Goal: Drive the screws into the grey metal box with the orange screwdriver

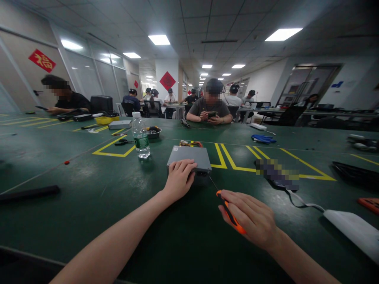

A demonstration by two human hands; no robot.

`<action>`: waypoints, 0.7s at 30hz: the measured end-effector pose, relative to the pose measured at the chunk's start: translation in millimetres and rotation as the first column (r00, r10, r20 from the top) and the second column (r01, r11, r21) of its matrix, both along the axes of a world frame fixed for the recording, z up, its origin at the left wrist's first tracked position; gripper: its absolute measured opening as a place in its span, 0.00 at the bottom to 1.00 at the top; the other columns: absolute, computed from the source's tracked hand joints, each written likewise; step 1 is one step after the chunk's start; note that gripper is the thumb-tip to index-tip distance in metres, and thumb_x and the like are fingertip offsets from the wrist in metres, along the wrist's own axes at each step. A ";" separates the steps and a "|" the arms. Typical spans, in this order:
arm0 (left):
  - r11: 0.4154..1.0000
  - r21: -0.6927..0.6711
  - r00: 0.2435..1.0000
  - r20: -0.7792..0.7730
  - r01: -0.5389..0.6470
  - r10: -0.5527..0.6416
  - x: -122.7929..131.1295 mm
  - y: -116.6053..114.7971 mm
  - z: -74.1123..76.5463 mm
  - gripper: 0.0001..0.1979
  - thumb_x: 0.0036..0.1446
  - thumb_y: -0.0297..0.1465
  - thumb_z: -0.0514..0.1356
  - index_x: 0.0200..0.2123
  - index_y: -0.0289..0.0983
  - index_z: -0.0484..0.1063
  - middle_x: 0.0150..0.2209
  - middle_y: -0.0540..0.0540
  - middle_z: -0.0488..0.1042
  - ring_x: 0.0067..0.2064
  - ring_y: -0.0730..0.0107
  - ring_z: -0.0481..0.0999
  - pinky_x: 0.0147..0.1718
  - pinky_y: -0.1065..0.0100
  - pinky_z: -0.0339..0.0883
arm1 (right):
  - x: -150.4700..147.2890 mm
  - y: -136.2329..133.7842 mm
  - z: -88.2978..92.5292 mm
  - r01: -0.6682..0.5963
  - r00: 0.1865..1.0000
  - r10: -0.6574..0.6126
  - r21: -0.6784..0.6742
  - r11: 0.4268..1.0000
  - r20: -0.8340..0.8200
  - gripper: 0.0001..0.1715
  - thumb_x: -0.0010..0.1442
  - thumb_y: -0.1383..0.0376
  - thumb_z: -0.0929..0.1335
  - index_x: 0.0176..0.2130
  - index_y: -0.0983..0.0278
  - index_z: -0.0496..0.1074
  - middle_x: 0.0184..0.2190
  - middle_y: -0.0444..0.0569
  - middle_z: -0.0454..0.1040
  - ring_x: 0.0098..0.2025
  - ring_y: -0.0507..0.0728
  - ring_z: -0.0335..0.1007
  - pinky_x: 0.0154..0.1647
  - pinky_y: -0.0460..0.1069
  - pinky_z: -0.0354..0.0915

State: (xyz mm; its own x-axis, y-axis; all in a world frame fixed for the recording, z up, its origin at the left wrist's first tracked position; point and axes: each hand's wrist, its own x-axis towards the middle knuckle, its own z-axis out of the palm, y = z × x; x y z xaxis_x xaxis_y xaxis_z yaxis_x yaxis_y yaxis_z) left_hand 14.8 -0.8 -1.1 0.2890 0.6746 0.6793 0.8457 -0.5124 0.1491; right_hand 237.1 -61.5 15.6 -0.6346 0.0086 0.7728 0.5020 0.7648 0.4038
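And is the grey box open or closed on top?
Closed on top: the grey box shows a flat surface, no opening, around the left hand. Its underside is hidden.

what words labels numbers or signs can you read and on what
"福": red diamond sign at left.
Green label on bottle: too blurred to read.
White sticker on metal box: too small.
Larger red diamond on pillar, smaller one farther back: too blurred.
Blue mark on right wall: unreadable.

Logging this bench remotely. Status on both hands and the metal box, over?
Left hand on metal box. Right hand grips orange-black screwdriver, tip by box's near right corner; contact unclear. Water bottle left of box, apart from both hands.
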 end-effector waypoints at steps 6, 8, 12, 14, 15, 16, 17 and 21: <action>1.000 0.004 1.000 -0.014 -0.007 0.007 0.0 0.2 0.5 0.14 0.57 0.29 0.52 0.47 0.43 0.65 0.52 0.48 0.67 0.53 0.64 0.63 0.50 0.59 0.53 | -1.4 1.1 -1.2 0.005 1.000 -0.005 -0.008 1.000 0.009 0.09 0.53 0.71 0.69 0.36 0.67 0.65 0.36 0.54 0.76 0.41 0.54 0.73 0.40 0.48 0.72; 1.000 0.004 1.000 -0.018 -0.008 0.008 0.1 0.3 0.3 0.14 0.57 0.29 0.52 0.47 0.43 0.65 0.52 0.48 0.67 0.53 0.64 0.63 0.50 0.59 0.53 | -1.9 0.5 -1.0 0.002 1.000 -0.002 -0.003 1.000 0.007 0.10 0.53 0.72 0.69 0.36 0.67 0.65 0.36 0.54 0.76 0.40 0.54 0.73 0.39 0.49 0.72; 1.000 0.007 1.000 -0.014 -0.007 0.007 0.3 0.5 -0.2 0.13 0.58 0.29 0.52 0.47 0.43 0.65 0.52 0.48 0.67 0.53 0.64 0.63 0.50 0.59 0.53 | -2.7 0.2 -0.4 -0.004 1.000 0.004 -0.006 1.000 -0.002 0.11 0.52 0.72 0.70 0.36 0.68 0.65 0.35 0.55 0.76 0.38 0.54 0.73 0.39 0.49 0.72; 1.000 0.007 1.000 -0.012 -0.006 0.006 0.3 0.4 -0.3 0.13 0.58 0.29 0.52 0.47 0.43 0.64 0.52 0.48 0.67 0.53 0.64 0.63 0.50 0.59 0.52 | -3.2 0.7 0.3 -0.003 1.000 0.003 -0.012 1.000 -0.010 0.10 0.53 0.72 0.70 0.36 0.67 0.65 0.35 0.54 0.76 0.38 0.54 0.74 0.39 0.49 0.72; 1.000 0.005 1.000 -0.013 -0.005 0.005 0.3 0.4 -0.1 0.13 0.58 0.29 0.52 0.47 0.43 0.64 0.52 0.48 0.67 0.54 0.64 0.63 0.50 0.59 0.52 | -3.5 0.9 0.8 0.001 1.000 -0.001 -0.019 1.000 -0.014 0.10 0.53 0.72 0.69 0.36 0.67 0.65 0.35 0.54 0.76 0.38 0.54 0.74 0.39 0.49 0.72; 1.000 0.003 1.000 -0.013 -0.003 0.003 0.2 0.2 0.1 0.13 0.58 0.30 0.52 0.47 0.43 0.64 0.52 0.48 0.67 0.54 0.64 0.63 0.50 0.59 0.52 | -3.8 1.0 1.3 0.006 1.000 -0.006 -0.028 1.000 -0.018 0.09 0.53 0.72 0.69 0.36 0.67 0.65 0.35 0.53 0.76 0.38 0.54 0.74 0.39 0.49 0.72; 1.000 0.001 1.000 -0.014 -0.001 0.001 0.2 0.1 0.5 0.13 0.58 0.30 0.52 0.47 0.42 0.64 0.52 0.48 0.67 0.54 0.64 0.63 0.50 0.59 0.52 | -4.1 1.1 1.9 0.010 1.000 -0.011 -0.036 0.999 -0.021 0.09 0.54 0.72 0.68 0.36 0.66 0.65 0.35 0.53 0.76 0.38 0.53 0.74 0.38 0.49 0.72; 1.000 -0.003 1.000 -0.016 0.001 -0.001 0.1 -0.3 1.4 0.13 0.58 0.30 0.52 0.47 0.42 0.64 0.52 0.48 0.67 0.53 0.65 0.63 0.50 0.59 0.52 | -4.5 0.4 2.9 0.002 0.999 -0.004 -0.045 0.999 -0.038 0.09 0.54 0.72 0.69 0.36 0.67 0.65 0.35 0.54 0.76 0.38 0.54 0.74 0.39 0.49 0.72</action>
State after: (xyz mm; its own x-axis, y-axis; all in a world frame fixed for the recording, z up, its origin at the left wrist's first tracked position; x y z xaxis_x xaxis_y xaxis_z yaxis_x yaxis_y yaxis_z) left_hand 14.8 -1.2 0.3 0.3005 0.6760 0.6729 0.8472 -0.5132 0.1372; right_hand 232.6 -61.2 18.4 -0.6046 0.0453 0.7952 0.5185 0.7803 0.3498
